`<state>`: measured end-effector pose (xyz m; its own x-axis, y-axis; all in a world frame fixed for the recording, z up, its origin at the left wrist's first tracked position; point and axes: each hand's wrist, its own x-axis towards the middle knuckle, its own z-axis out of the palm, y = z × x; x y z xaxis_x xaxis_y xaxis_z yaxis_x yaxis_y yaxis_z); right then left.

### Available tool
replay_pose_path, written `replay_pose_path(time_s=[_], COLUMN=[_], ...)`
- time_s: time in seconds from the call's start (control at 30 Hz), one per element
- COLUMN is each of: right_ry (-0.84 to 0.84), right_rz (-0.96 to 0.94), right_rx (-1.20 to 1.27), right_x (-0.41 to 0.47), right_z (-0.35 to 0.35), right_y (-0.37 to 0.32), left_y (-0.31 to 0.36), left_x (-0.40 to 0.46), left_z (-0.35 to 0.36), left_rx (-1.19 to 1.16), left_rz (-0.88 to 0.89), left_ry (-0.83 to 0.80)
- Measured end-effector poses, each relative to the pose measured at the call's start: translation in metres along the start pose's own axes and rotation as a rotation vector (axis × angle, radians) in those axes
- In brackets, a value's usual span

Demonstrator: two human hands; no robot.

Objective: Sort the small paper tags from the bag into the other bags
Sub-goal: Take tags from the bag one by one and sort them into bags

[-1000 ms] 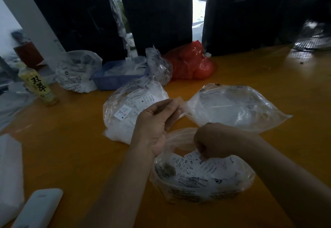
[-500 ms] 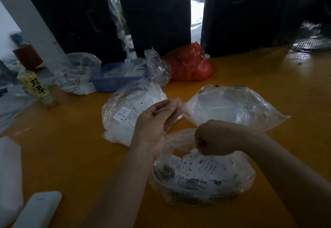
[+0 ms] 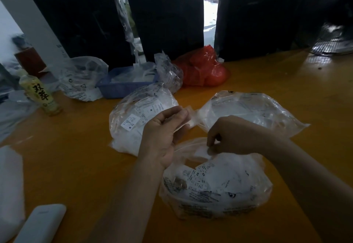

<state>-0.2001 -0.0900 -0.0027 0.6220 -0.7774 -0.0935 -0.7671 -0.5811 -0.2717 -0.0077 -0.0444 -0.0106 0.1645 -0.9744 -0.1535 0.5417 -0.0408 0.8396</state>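
Three clear plastic bags lie on the orange table (image 3: 80,166). The near bag (image 3: 225,189) holds white paper tags marked XS. A second bag (image 3: 133,120), behind my left hand, is stuffed with tags marked M. The third bag (image 3: 254,113) at the right looks nearly flat. My left hand (image 3: 164,134) pinches a few small tags (image 3: 188,117) between thumb and fingers, raised above the table. My right hand (image 3: 229,135) pinches one white tag (image 3: 203,152) at the mouth of the near bag.
A blue basket (image 3: 122,87), more clear bags (image 3: 84,78) and a red bag (image 3: 204,69) sit at the back, before black wrapped bundles. A yellow drink bottle (image 3: 39,93) stands at the left. A white device (image 3: 41,223) lies at the near left edge.
My right hand has lifted out of the near bag with a white tag between its fingertips. My left hand has stayed in place with its tags.
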Motion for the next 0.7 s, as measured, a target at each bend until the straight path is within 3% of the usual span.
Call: replay_pose_path(time_s=[0.07,0.17,0.4,0.7], right_ry=[0.129,0.192,0.585,0.663], right_rz=[0.028,0.093,0.165,0.173], right_rx=[0.067,0.27,0.767,1.127], right_x=[-0.001,-0.007,-0.013,-0.016], right_z=[-0.007,-0.017,-0.028,-0.031], right_y=[0.002,0.005,0.004,-0.008], left_y=[0.0,0.001,-0.001,-0.002], left_x=[0.0,0.002,0.002,0.0], left_z=[0.0,-0.001,0.001,0.004], left_rx=[-0.022,-0.07,-0.17,-0.165], left_rz=[0.007,0.019,-0.009,-0.022], left_ry=[0.006,-0.005,-0.065,-0.078])
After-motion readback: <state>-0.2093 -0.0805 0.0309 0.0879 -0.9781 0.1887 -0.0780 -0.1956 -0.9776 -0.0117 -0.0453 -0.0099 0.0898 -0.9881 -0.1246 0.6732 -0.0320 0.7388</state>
